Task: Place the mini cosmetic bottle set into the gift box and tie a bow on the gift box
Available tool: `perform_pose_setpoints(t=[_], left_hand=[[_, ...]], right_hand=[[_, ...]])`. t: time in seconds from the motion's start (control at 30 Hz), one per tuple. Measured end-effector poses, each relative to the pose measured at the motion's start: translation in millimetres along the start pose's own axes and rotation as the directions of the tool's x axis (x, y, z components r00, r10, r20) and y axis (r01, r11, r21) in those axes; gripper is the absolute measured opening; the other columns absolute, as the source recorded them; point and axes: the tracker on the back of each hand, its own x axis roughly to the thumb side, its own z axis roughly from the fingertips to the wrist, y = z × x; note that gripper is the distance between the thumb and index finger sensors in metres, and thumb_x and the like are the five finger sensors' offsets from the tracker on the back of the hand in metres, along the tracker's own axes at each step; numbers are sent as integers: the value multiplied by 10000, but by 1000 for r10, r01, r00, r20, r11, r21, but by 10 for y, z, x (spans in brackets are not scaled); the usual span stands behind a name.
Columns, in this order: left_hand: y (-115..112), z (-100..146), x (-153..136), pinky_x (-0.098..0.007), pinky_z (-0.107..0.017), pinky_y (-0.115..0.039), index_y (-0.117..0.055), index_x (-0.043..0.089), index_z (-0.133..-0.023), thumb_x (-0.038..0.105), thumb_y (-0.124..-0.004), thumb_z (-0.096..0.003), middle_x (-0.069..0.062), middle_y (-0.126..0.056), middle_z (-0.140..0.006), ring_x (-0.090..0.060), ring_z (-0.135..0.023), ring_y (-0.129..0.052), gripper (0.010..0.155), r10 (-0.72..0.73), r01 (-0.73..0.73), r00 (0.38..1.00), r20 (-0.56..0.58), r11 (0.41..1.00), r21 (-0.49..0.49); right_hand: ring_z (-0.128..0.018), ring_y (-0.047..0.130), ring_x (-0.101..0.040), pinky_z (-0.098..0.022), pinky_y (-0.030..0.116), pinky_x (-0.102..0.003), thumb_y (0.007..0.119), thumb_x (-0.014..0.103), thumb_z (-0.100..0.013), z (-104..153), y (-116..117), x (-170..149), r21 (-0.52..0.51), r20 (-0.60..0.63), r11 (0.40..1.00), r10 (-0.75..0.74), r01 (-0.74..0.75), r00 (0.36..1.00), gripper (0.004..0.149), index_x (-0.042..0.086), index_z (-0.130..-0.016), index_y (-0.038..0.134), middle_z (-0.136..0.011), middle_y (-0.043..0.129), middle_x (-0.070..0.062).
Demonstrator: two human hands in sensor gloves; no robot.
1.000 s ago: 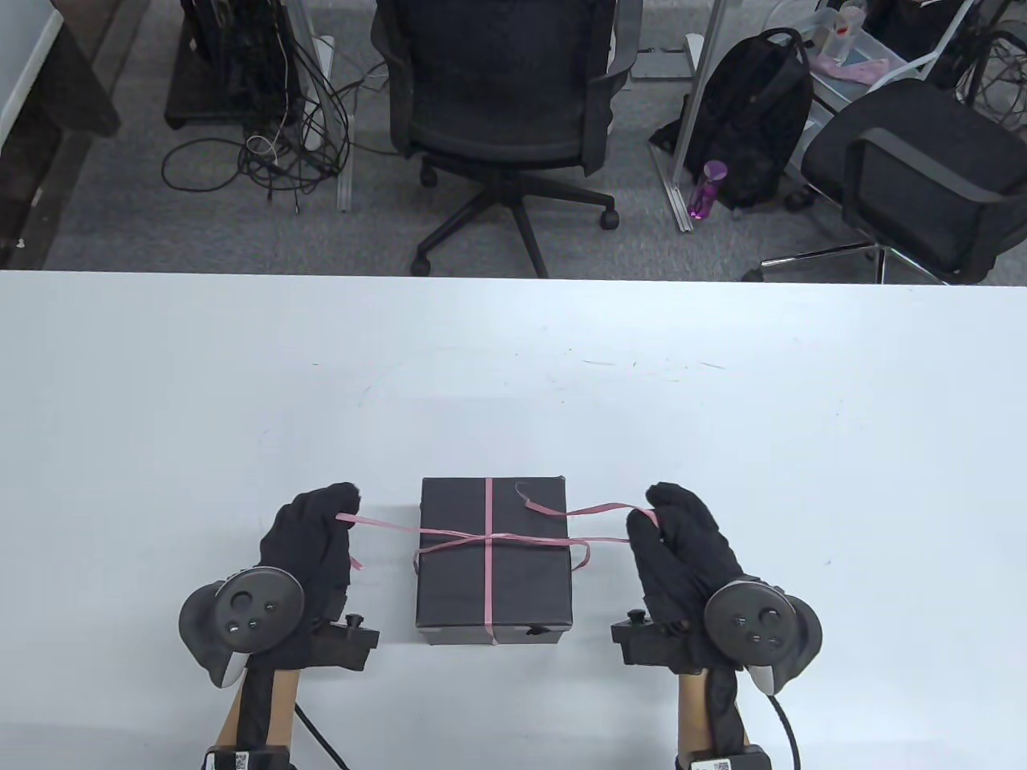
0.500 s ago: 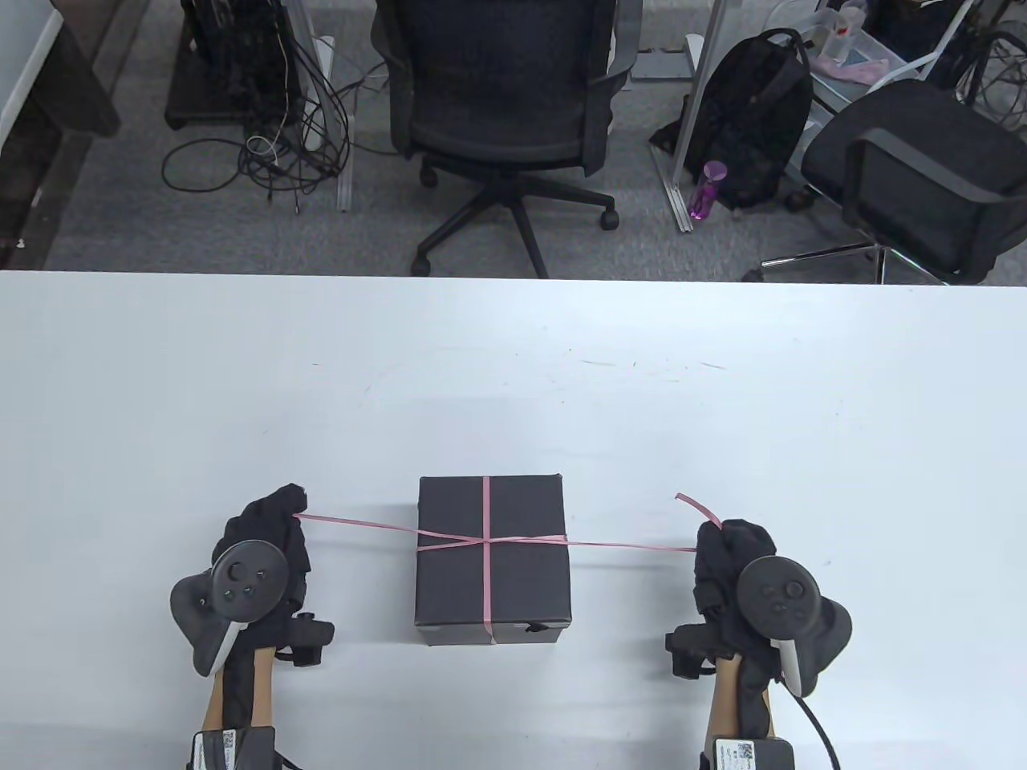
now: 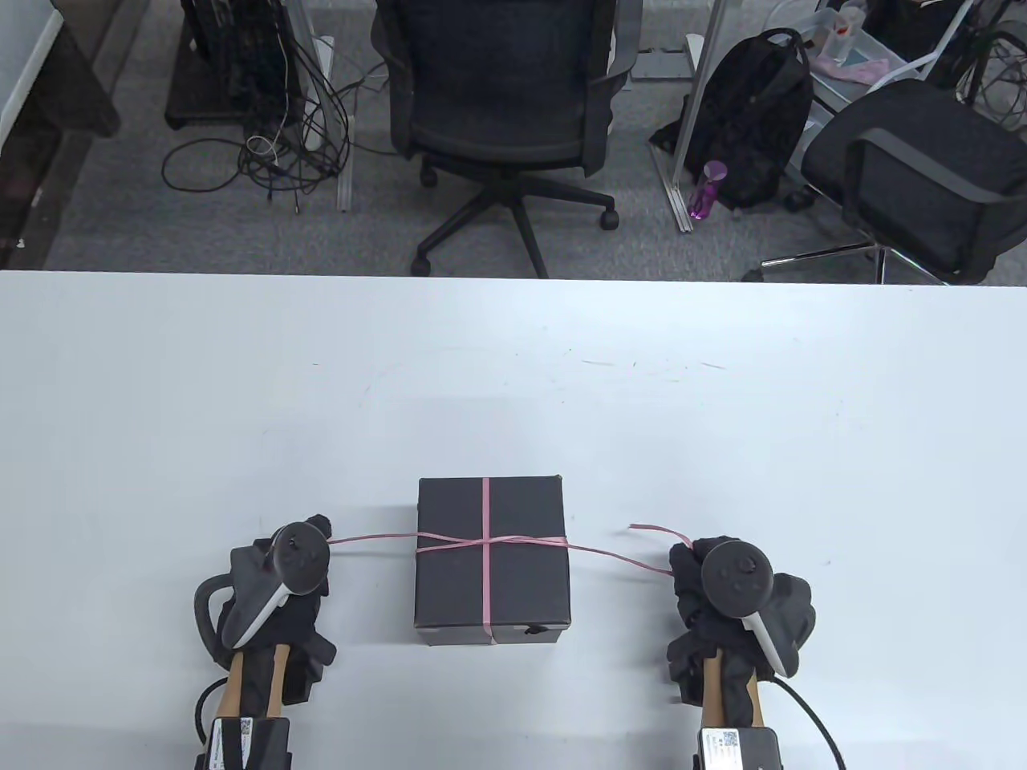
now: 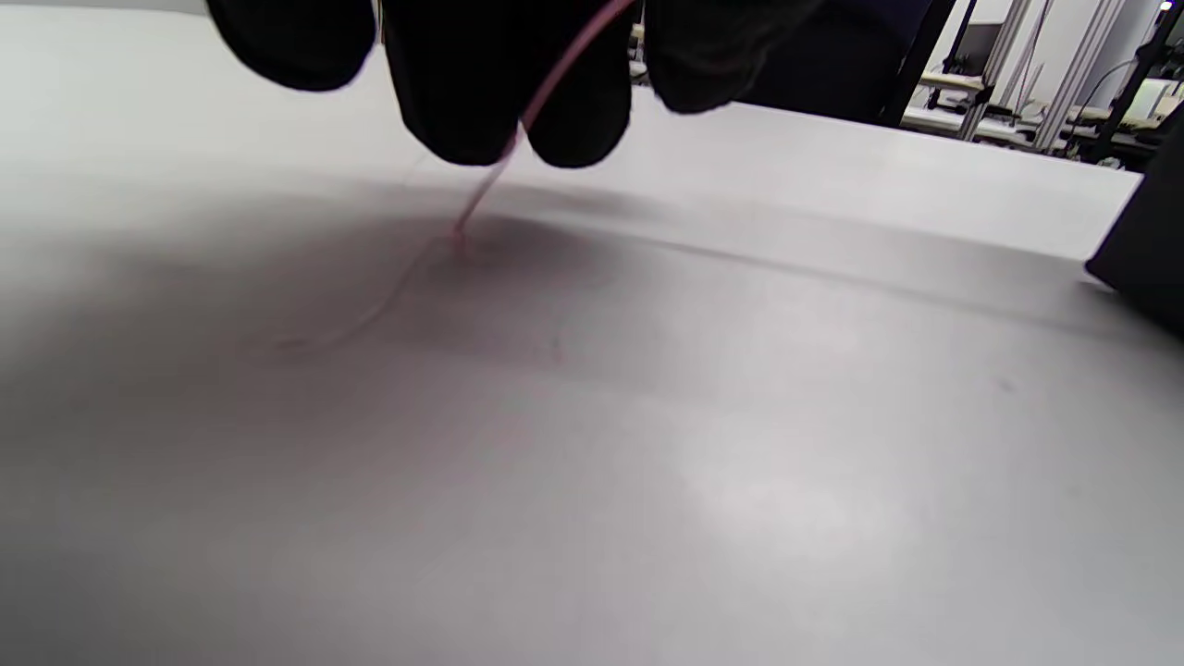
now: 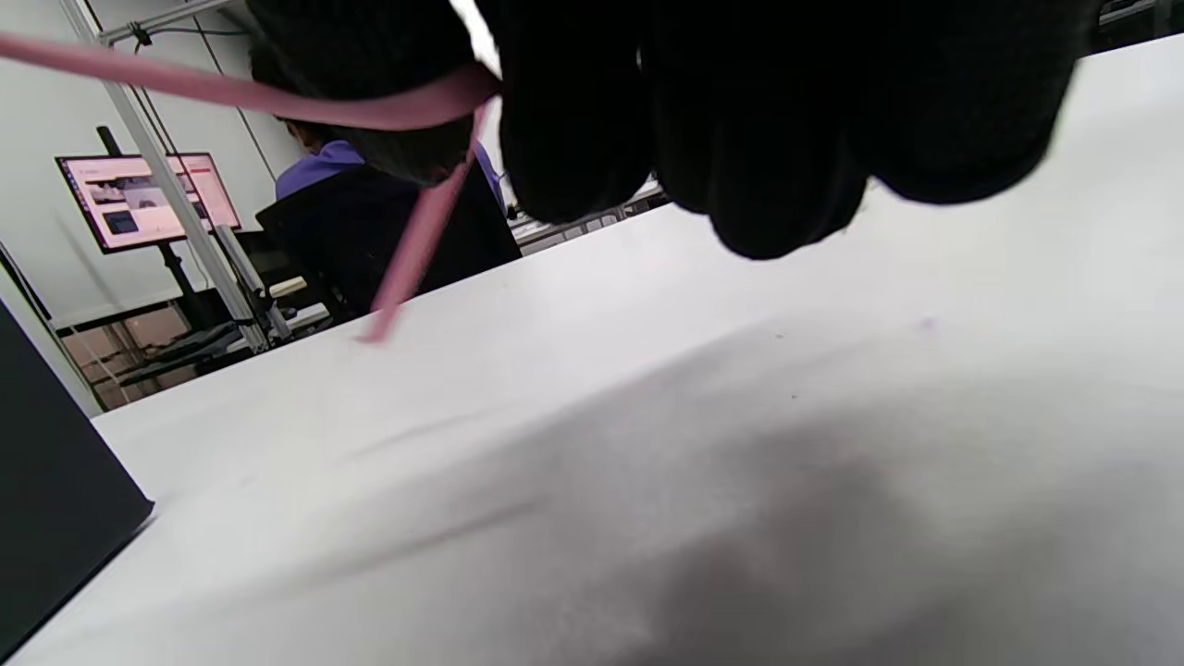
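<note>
**Both hands hold the ribbon ends beside the closed box**

The black-gloved left hand [image 3: 277, 589] lies low on the white tabletop [image 3: 513, 385], its curled fingers [image 4: 481, 102] pinching one end of the thin pink ribbon [image 3: 489, 544]; in the left wrist view the strand runs down between the fingertips to the surface. From there the ribbon runs rightward to the closed black rectangular gift box [image 3: 491, 561], which stands on the tabletop between the hands, near the front edge. The ribbon crosses itself on the lid and also runs lengthwise over it. The other end leads off the right side to the black-gloved right hand [image 3: 734, 597], whose fingers [image 5: 573, 111] are clamped on it, a short loose tail sticking out to the left. The cosmetic bottles are not visible.
</note>
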Motion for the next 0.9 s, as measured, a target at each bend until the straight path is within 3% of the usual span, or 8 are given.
perform_pose_setpoints(t=[0.17,0.27,0.33,0.47,0.53,0.63,0.77,0.9], left_hand=[[-1,-43,-70,-654,-732,-634,-441,275,-1189,421,-711,-591,-131,-592,-1192,-449,-1056,-701,673,-5,0,999,-46,992,-124],[19,-51,-100,-664,-737,-618,-412,260,-1197,412,-712,-592,-158,-546,-1207,-475,-1070,-664,693,-27,12,996,-85,986,-169],[91,-20,-78,-658,-734,-625,-417,242,-1194,393,-696,-598,-165,-546,-1200,-474,-1061,-675,675,14,-20,998,-56,994,-106],[274,97,80,-654,-719,-652,-480,241,-1173,344,-692,-591,-136,-607,-1177,-450,-1037,-731,627,289,-305,937,199,950,59],[330,148,196,-658,-720,-653,-488,249,-1171,320,-692,-591,-128,-614,-1178,-442,-1043,-735,619,451,-471,820,352,882,-33],[314,179,348,-679,-738,-623,-407,247,-1190,323,-701,-595,-120,-572,-1201,-439,-1085,-688,668,558,-513,710,429,828,-228],[215,149,474,-692,-750,-604,-300,196,-1194,307,-743,-576,-116,-521,-1214,-443,-1116,-646,769,554,-469,692,462,832,-296],[97,98,542,-698,-753,-595,-218,147,-1184,315,-784,-556,-124,-484,-1220,-442,-1128,-629,862,564,-436,690,453,824,-361]], right_hand=[[-848,571,-675,-558,608,-737,764,346,-585,-31,31,-15,90,1,996,-8,8,1000,708,-173,-1017,552,-1051,440,-470],[-853,496,-713,-564,564,-766,750,302,-590,-25,14,-7,78,8,997,-5,5,1000,712,-177,-1053,499,-1052,401,-487],[-852,505,-709,-562,569,-764,737,256,-590,-11,-22,36,44,54,998,-54,52,997,666,-167,-1052,511,-1051,419,-477],[-865,520,-689,-570,572,-761,721,218,-586,33,-69,192,65,187,961,-275,268,943,608,-136,-1047,543,-1060,444,-449],[-874,523,-681,-577,570,-762,718,218,-588,56,-54,286,145,244,909,-417,392,876,602,-127,-1051,546,-1067,447,-438],[-890,505,-676,-591,557,-762,725,223,-591,70,23,399,299,267,819,-564,489,781,622,-121,-1066,520,-1079,424,-432],[-904,464,-681,-607,530,-767,746,219,-586,81,139,506,430,254,744,-643,510,723,688,-127,-1095,439,-1088,369,-441],[-913,439,-682,-618,511,-769,763,207,-577,84,191,555,476,252,722,-659,502,708,736,-130,-1108,382,-1090,337,-447]])
